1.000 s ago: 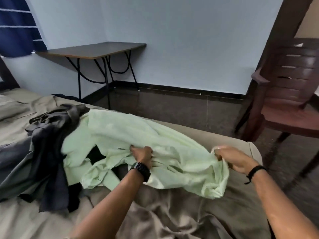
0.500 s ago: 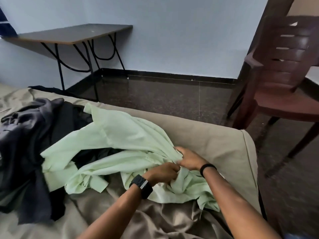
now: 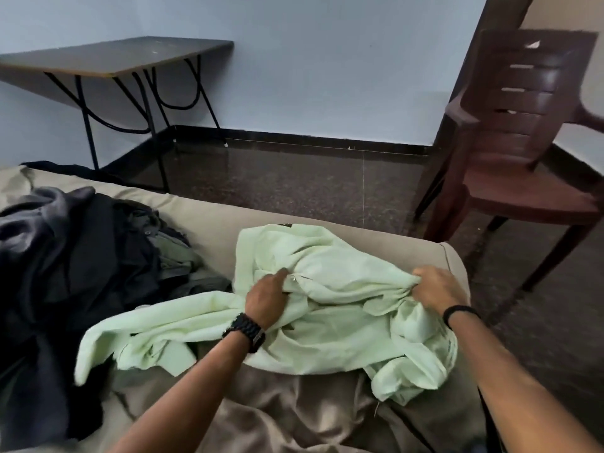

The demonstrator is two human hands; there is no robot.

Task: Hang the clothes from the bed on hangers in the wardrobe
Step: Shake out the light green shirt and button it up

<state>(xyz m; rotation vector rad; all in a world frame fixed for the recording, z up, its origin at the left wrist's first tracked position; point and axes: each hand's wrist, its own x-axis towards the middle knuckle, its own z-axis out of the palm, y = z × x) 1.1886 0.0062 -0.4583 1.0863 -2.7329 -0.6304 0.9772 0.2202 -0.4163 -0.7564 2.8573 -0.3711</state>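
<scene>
A pale green shirt (image 3: 330, 308) lies crumpled on the bed (image 3: 294, 416) near its right corner, one sleeve trailing left. My left hand (image 3: 266, 297), with a black watch on the wrist, grips a fold near the shirt's middle. My right hand (image 3: 438, 287), with a black band on the wrist, grips a bunch of the fabric at the shirt's right side. A heap of dark clothes (image 3: 65, 263) lies on the bed to the left, apart from the green shirt's body. No hanger or wardrobe is in view.
A brown plastic chair (image 3: 519, 165) stands on the dark floor right of the bed. A folding table (image 3: 114, 57) with black legs stands against the blue wall at the back left. The bed sheet is tan and wrinkled.
The green shirt has been pulled right, off the dark clothes, toward the bed's corner. My hands came together on it, then spread apart again, each still gripping fabric.
</scene>
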